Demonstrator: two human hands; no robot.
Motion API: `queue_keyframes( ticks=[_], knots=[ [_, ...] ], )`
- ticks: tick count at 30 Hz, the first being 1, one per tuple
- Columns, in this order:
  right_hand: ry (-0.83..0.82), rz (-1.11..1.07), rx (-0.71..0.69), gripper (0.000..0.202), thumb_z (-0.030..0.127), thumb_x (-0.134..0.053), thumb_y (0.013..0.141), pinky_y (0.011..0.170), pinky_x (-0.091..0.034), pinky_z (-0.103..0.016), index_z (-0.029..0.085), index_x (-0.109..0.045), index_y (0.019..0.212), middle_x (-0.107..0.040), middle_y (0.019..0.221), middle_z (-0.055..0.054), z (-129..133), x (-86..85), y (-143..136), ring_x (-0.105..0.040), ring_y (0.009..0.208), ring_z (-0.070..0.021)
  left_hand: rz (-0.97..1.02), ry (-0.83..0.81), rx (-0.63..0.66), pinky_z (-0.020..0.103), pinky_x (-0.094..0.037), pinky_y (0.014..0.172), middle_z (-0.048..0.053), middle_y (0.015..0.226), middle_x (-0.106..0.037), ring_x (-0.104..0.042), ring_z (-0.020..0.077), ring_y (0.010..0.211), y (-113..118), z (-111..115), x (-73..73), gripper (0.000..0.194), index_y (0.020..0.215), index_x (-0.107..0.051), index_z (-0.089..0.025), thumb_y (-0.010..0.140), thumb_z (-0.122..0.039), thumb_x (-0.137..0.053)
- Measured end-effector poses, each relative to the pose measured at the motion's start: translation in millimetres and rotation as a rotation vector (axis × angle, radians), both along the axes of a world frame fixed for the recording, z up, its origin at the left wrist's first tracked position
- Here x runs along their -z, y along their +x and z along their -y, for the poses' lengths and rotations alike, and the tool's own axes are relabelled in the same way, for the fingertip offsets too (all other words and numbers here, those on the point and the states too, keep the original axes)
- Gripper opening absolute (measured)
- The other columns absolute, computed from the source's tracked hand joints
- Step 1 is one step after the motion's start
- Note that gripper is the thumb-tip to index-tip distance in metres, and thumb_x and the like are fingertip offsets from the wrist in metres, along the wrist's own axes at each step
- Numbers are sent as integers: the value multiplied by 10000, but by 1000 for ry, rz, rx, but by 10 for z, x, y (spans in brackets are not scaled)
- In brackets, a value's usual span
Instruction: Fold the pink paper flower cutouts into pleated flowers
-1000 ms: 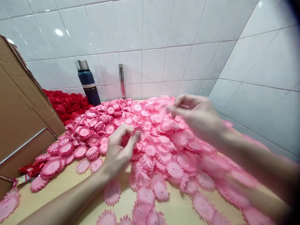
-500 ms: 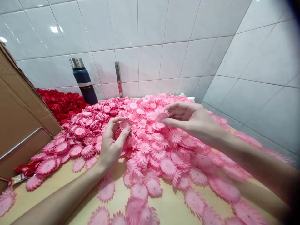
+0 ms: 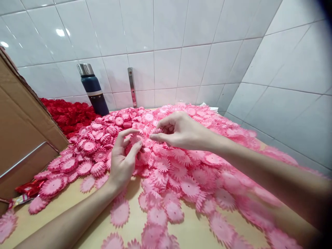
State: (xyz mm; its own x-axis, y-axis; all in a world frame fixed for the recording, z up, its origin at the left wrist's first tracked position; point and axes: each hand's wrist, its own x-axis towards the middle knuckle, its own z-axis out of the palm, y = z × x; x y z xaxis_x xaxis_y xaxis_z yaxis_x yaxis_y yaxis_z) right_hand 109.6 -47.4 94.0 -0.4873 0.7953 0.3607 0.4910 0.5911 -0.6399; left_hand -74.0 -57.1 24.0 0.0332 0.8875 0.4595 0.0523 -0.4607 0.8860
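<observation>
Between thumb and fingers, my left hand [image 3: 123, 157] holds a pink scalloped petal disc [image 3: 136, 138], its flat side tilted toward me. My right hand [image 3: 178, 129] pinches another pink petal disc [image 3: 156, 131], mostly hidden by the fingers. The two hands are close together, a small gap between their discs. Under and behind them spreads a large heap of loose pink petal discs [image 3: 189, 186], round with toothed rims, many with a small hole in the middle. Darker-edged stacked discs [image 3: 88, 146] lie to the left.
A dark blue bottle [image 3: 94, 93] stands at the back beside a red petal pile [image 3: 70, 114]. A cardboard box [image 3: 23, 114] borders the left side, with a red wrapper [image 3: 29, 186] near it. White tiled walls [image 3: 166, 31] close off the back and right. A metal strip [image 3: 131, 86] leans on the wall.
My right hand has moved left with its petal disc, close to the left hand. My left hand stays nearly in place, still holding its disc.
</observation>
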Motion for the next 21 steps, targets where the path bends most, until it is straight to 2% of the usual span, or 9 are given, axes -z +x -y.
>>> queue_keyframes(
  ticks=[3, 6, 8, 13, 17, 21],
  knots=[
    [7, 23, 6, 382, 274, -590, 805, 401, -225, -221, 181, -365, 511, -340, 475, 60, -32, -37, -64, -326, 437, -55, -7, 25, -17, 238, -496, 602, -22, 765, -615, -595, 122, 655, -23, -24, 22, 190, 1027, -589, -266, 851, -199, -566],
    [-30, 25, 8, 374, 332, -590, 819, 389, -238, -212, 182, -393, 538, -391, 469, 53, -50, -32, -94, -365, 422, -56, -106, 79, -42, 275, -505, 684, -5, 739, -631, -610, 149, 721, -46, -45, 27, 152, 904, -669, -229, 846, -165, -544],
    [-41, 38, -20, 402, 382, -596, 819, 381, -216, -212, 183, -388, 538, -370, 467, 59, -57, -8, -94, -329, 418, -52, -175, 113, -48, 292, -499, 737, 9, 757, -654, -618, 165, 766, -58, -46, 18, 165, 823, -697, -206, 842, -160, -541],
    [-106, 124, -102, 475, 473, -614, 797, 375, -158, -222, 188, -336, 538, -273, 491, 72, -53, 17, -50, -244, 436, -53, -230, 179, 7, 271, -482, 738, 11, 860, -684, -615, 161, 800, -74, -10, -14, 133, 893, -694, -209, 851, -232, -570],
    [-194, 89, -135, 514, 480, -648, 769, 371, -159, -218, 189, -293, 538, -253, 489, 80, -59, -8, -26, -233, 429, -46, -244, 259, 25, 260, -476, 712, 13, 885, -669, -605, 153, 792, -75, 10, -15, 97, 894, -662, -205, 837, -201, -584],
    [-237, 94, -187, 507, 469, -680, 741, 369, -154, -213, 183, -315, 538, -263, 490, 84, -82, -3, -32, -240, 425, -37, -282, 367, 67, 266, -479, 689, 23, 867, -653, -600, 158, 768, -85, 11, -21, 148, 909, -650, -200, 786, -137, -595]
  ],
)
